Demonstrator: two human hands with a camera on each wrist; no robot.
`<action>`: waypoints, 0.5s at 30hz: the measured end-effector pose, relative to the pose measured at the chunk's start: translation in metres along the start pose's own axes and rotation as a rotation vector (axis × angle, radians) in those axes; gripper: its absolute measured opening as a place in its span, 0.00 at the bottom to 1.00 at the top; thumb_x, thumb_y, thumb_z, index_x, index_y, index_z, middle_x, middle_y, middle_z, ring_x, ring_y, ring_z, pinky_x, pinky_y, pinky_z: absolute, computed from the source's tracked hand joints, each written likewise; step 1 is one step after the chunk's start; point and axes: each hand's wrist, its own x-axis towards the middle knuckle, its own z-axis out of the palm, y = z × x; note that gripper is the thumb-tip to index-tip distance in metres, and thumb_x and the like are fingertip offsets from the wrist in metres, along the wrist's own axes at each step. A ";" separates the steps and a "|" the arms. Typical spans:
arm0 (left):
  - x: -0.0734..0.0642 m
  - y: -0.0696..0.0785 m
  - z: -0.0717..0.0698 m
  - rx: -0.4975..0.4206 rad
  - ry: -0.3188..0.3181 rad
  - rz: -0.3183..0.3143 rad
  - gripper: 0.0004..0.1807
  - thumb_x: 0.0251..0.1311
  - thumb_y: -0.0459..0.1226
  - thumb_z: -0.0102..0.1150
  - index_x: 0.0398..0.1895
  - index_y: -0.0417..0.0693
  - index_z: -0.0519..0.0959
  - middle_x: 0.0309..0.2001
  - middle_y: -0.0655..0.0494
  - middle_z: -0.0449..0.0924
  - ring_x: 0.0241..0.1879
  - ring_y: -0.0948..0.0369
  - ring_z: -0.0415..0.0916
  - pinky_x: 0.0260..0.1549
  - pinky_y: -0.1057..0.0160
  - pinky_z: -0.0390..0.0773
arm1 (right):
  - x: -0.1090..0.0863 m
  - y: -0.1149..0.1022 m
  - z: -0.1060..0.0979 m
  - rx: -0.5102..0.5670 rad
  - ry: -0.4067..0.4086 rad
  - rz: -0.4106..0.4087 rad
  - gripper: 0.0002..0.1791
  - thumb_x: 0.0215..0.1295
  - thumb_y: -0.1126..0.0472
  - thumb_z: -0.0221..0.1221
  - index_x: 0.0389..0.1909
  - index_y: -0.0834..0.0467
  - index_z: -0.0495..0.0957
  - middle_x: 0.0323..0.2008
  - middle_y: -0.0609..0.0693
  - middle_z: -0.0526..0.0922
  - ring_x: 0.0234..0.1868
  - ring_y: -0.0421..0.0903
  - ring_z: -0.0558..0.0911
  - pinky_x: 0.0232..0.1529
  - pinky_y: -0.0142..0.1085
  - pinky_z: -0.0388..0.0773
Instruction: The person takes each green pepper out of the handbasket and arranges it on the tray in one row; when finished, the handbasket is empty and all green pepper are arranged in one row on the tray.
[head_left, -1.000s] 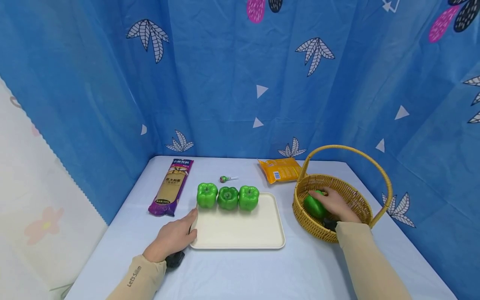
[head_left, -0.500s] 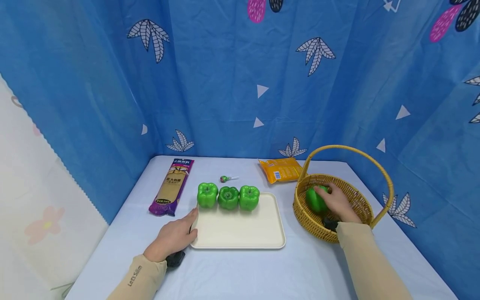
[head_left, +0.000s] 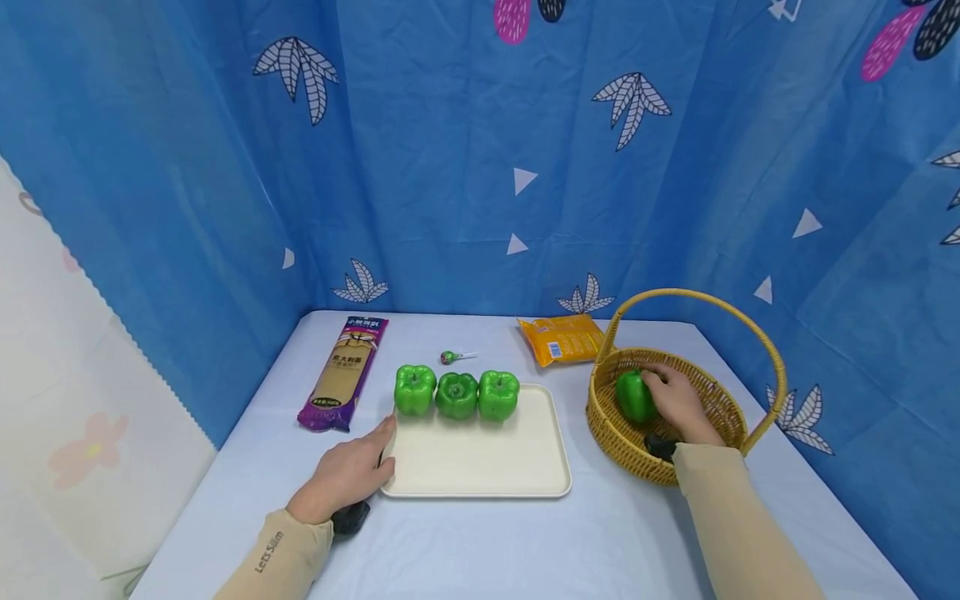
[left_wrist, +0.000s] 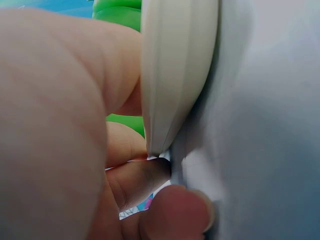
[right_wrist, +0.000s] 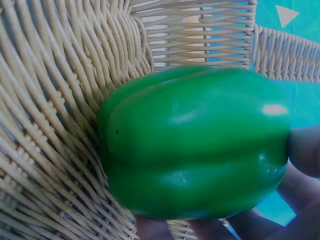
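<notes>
In the head view, a cream tray (head_left: 480,462) lies at the middle of the table, with three green bell peppers (head_left: 456,395) in a row along its far side. My left hand (head_left: 348,468) holds the tray's left edge. The left wrist view shows the thumb against the tray rim (left_wrist: 177,65) and the other fingertips beside its outer side. On the right stands a yellow wicker basket (head_left: 611,429). Inside it, my right hand (head_left: 678,400) grips another green bell pepper (head_left: 636,398), thumb at one end and fingers along its side in the right wrist view.
A purple pack of pasta (head_left: 347,373) lies at the left. Behind the peppers is a small lollipop (head_left: 450,357). An orange packet (head_left: 562,340) lies near the basket's left side. The tall basket handle (head_left: 757,333) arches over the basket. A blue curtain (head_left: 450,167) hangs behind the table.
Inside the basket, the right hand has shifted the bell pepper slightly to the right and turned it more upright, its stem now showing at the top. The left hand and tray stay put.
</notes>
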 end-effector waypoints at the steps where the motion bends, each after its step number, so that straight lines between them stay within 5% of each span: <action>1: 0.000 0.000 0.000 0.001 -0.001 0.000 0.39 0.69 0.45 0.55 0.79 0.38 0.60 0.77 0.46 0.63 0.69 0.45 0.72 0.54 0.43 0.81 | 0.000 0.000 0.000 -0.001 0.019 -0.010 0.34 0.82 0.43 0.38 0.75 0.62 0.65 0.66 0.69 0.70 0.54 0.63 0.77 0.45 0.50 0.78; 15: -0.001 0.002 -0.001 -0.002 -0.005 -0.002 0.39 0.69 0.44 0.55 0.79 0.38 0.59 0.78 0.46 0.63 0.68 0.45 0.73 0.54 0.43 0.81 | 0.000 0.002 0.001 0.003 0.209 -0.002 0.20 0.76 0.50 0.50 0.54 0.61 0.78 0.54 0.64 0.79 0.51 0.61 0.78 0.45 0.51 0.77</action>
